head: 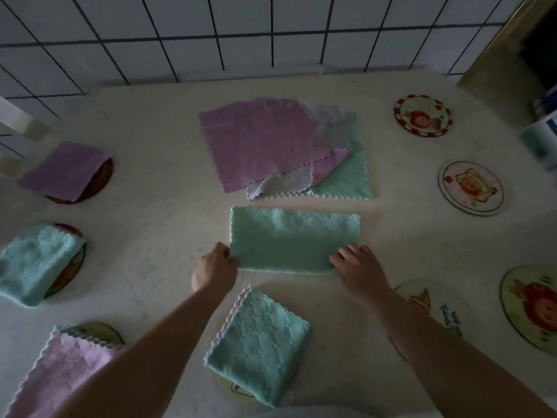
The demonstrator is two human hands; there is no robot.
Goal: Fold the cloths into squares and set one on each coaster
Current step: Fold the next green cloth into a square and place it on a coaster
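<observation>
A green cloth lies folded in half as a long rectangle at the middle of the table. My left hand pinches its near left corner. My right hand grips its near right corner. Behind it lies a pile of unfolded cloths, a pink cloth on top of a grey one and a green one. Folded squares cover coasters: a green square close to me, a pink one, a blue-green one and a pink one on the left. Bare coasters lie on the right.
A white tiled wall rises behind the table. More bare coasters sit at the right: a red-rimmed coaster, a near coaster and one partly under my right forearm. A white container stands at the far right edge.
</observation>
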